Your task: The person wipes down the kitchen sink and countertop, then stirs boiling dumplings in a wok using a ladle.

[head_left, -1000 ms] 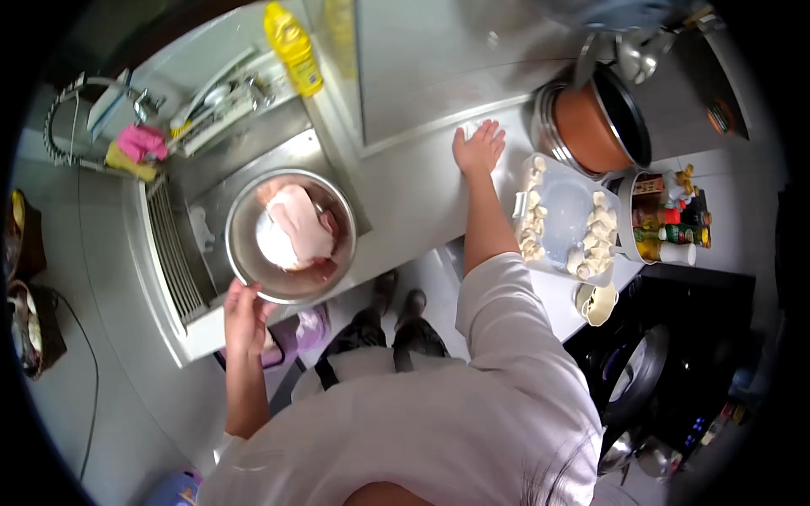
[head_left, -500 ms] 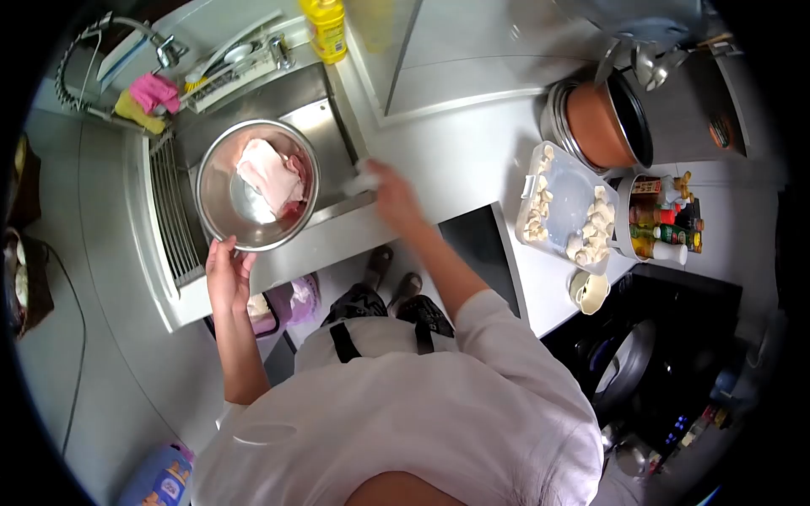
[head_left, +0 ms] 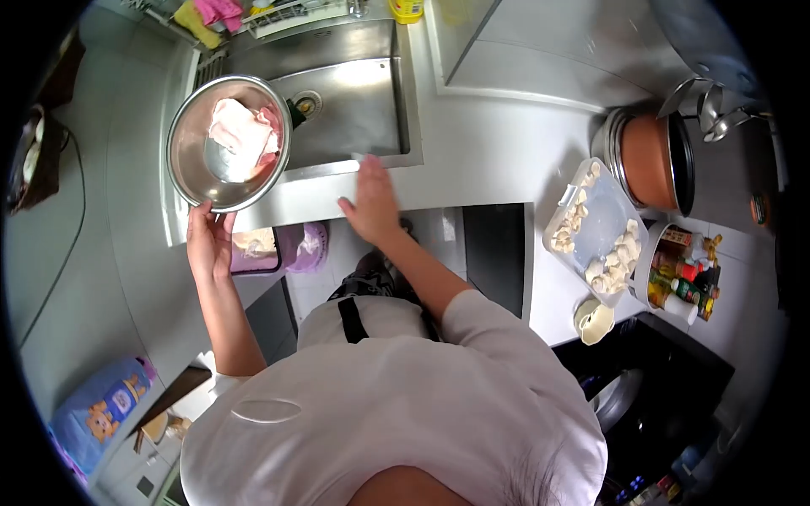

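My left hand point(head_left: 209, 242) grips the near rim of a steel bowl point(head_left: 191, 169), thumb and fingers at its edge. Pale pink raw meat point(head_left: 244, 133) lies inside the bowl, which is over the left part of the sink and its front edge. My right hand point(head_left: 372, 201) is near the sink's front edge with its thumb spread from the other fingers; the fingertips are blurred. A small whitish patch shows at those fingertips, too blurred to make out. The steel sink point(head_left: 354, 110) shows its drain beside the bowl.
On the counter point(head_left: 481, 152) at the right stand a clear container point(head_left: 595, 232) with pale pieces, a small cream cup point(head_left: 594, 321), a brown pot point(head_left: 650, 160) and a bin of bottles point(head_left: 675, 274). A black stove point(head_left: 675, 363) lies nearer. Cloths point(head_left: 219, 12) hang behind the sink.
My right hand has moved left from the counter by the pot to the sink's front edge. The bowl has shifted left over the sink, still in my left hand. The view has shifted.
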Motion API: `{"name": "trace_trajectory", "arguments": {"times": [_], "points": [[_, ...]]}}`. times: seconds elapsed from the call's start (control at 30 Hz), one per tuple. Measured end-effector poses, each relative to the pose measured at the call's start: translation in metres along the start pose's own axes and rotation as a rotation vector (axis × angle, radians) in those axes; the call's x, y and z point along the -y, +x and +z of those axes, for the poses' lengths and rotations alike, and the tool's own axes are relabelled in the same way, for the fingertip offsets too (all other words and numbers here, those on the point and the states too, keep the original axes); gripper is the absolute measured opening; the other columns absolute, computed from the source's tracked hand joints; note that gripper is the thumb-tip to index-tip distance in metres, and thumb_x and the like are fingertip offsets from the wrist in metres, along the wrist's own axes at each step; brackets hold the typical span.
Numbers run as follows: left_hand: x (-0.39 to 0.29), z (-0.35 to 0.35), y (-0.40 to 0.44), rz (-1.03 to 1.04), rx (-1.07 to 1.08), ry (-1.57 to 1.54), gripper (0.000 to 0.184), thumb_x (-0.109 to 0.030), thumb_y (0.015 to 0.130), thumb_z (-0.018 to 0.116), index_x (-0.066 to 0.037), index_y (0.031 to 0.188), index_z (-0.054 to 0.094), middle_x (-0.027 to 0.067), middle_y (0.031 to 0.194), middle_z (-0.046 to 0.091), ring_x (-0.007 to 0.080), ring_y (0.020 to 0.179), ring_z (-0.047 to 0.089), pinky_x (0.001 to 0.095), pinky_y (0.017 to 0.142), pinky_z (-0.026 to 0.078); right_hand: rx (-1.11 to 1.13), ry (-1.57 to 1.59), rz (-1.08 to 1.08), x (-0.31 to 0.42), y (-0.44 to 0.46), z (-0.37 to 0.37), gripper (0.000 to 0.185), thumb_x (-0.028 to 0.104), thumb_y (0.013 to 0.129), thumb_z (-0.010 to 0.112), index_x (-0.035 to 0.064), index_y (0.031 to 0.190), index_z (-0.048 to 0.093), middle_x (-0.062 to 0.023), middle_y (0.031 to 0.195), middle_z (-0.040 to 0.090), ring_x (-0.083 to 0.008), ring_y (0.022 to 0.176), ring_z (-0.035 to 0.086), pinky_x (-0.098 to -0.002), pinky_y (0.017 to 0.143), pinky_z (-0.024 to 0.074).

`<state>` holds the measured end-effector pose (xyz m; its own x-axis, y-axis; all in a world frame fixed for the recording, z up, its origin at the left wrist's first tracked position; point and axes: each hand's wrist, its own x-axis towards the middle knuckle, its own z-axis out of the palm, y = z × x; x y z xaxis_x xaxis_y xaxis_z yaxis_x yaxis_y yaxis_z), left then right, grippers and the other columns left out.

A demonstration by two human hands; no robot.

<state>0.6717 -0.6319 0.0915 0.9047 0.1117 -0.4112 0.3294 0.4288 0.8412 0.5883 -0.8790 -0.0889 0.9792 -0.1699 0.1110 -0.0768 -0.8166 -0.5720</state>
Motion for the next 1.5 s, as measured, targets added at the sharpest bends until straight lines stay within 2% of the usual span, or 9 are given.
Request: {"name": "trace_trajectory", "arguments": {"times": [0.13, 0.23, 0.33, 0.43, 0.83, 0.93, 1.2, 1.4, 1.5], "points": [[-0.002, -0.024, -0.024, -0.002, -0.111, -0.05, 0.021, -0.009, 0.091, 0.059, 0.002, 0.11, 0.056, 0.0097, 0.104, 0.063, 0.0218, 0.1, 0.062, 0.0352, 0.093, 0.055, 0.125, 0.011, -0.481, 0.023, 0.045, 0.029, 0.047, 0.011, 0.089, 0.052, -0.0066, 0.133, 0.047, -0.0199, 0.143, 0.044, -0.0325, 0.136, 0.038, -0.0411, 0.115, 0.0279], [-0.007, -0.044, -0.042, 0.022, -0.116, -0.087, 0.02, -0.011, 0.092, 0.06, 0.0, 0.107, 0.056, 0.0082, 0.102, 0.062, 0.0197, 0.1, 0.062, 0.0341, 0.092, 0.055, -0.061, 0.455, -0.291, 0.012, 0.062, 0.016, 0.032, 0.003, 0.09, 0.048, 0.0007, 0.119, 0.062, -0.0154, 0.127, 0.059, -0.0295, 0.125, 0.051, -0.0387, 0.109, 0.0379], [-0.02, -0.05, -0.069, 0.074, -0.189, -0.153, 0.02, -0.012, 0.092, 0.06, 0.0, 0.107, 0.056, 0.0075, 0.102, 0.063, 0.0184, 0.101, 0.062, 0.0334, 0.092, 0.055, -0.407, 0.166, -0.124, -0.027, 0.031, -0.04, 0.037, -0.005, 0.084, 0.05, 0.0002, 0.118, 0.062, -0.0162, 0.121, 0.062, -0.036, 0.123, 0.05, -0.0457, 0.108, 0.0368], [-0.03, -0.092, -0.088, 0.15, -0.207, -0.161, 0.021, -0.013, 0.093, 0.061, 0.0, 0.109, 0.056, 0.0073, 0.106, 0.063, 0.0177, 0.103, 0.061, 0.033, 0.093, 0.055, -0.088, -0.284, 0.123, -0.07, -0.035, -0.05, 0.058, 0.012, 0.084, 0.06, -0.0091, 0.135, 0.043, -0.0254, 0.144, 0.04, -0.0388, 0.14, 0.03, -0.0485, 0.116, 0.0234], [-0.05, -0.153, -0.149, 0.277, -0.422, -0.239, 0.019, -0.013, 0.093, 0.061, 0.0, 0.105, 0.057, 0.0066, 0.105, 0.062, 0.0182, 0.103, 0.061, 0.0326, 0.091, 0.056, 0.379, -0.099, -0.977, 0.11, 0.022, 0.082, 0.092, 0.057, 0.083, 0.059, -0.0031, 0.146, 0.031, -0.0171, 0.153, 0.031, -0.0306, 0.145, 0.022, -0.0401, 0.119, 0.0162], [-0.045, -0.143, -0.143, 0.23, -0.476, -0.275, 0.024, -0.013, 0.092, 0.061, 0.0, 0.111, 0.055, 0.0064, 0.106, 0.061, 0.0182, 0.099, 0.062, 0.0327, 0.09, 0.056, 0.437, -0.138, -1.066, 0.155, 0.053, 0.111, 0.092, 0.059, 0.083, 0.059, -0.0023, 0.145, 0.031, -0.0183, 0.152, 0.032, -0.0307, 0.144, 0.025, -0.0403, 0.119, 0.0156], [-0.052, -0.176, -0.124, -0.043, -0.463, -0.105, 0.02, -0.012, 0.088, 0.054, 0.0, 0.104, 0.055, 0.0086, 0.098, 0.064, 0.0174, 0.085, 0.066, 0.0325, 0.076, 0.06, 0.36, -0.042, -0.546, 0.102, 0.094, 0.089, 0.085, 0.047, 0.081, 0.068, -0.0091, 0.137, 0.037, -0.0244, 0.145, 0.038, -0.0372, 0.141, 0.028, -0.0455, 0.116, 0.0213], [-0.039, -0.235, -0.119, -0.274, -0.405, -0.098, 0.014, -0.005, 0.081, 0.054, 0.001, 0.093, 0.059, 0.0096, 0.088, 0.065, 0.0176, 0.073, 0.065, 0.0314, 0.069, 0.061, 0.67, 0.086, -0.873, 0.164, 0.078, 0.095, 0.08, 0.044, 0.082, 0.064, -0.0084, 0.137, 0.039, -0.0243, 0.144, 0.039, -0.0394, 0.139, 0.031, -0.047, 0.115, 0.0257], [-0.04, -0.239, -0.12, -0.316, -0.371, -0.081, 0.015, -0.003, 0.08, 0.054, 0.002, 0.094, 0.059, 0.0096, 0.087, 0.065, 0.0179, 0.071, 0.066, 0.0316, 0.068, 0.061, 0.399, 0.182, -1.288, 0.216, 0.076, 0.155, 0.071, 0.038, 0.081, 0.058, -0.0072, 0.134, 0.043, -0.0227, 0.143, 0.041, -0.0378, 0.137, 0.034, -0.0449, 0.114, 0.0275]]}}
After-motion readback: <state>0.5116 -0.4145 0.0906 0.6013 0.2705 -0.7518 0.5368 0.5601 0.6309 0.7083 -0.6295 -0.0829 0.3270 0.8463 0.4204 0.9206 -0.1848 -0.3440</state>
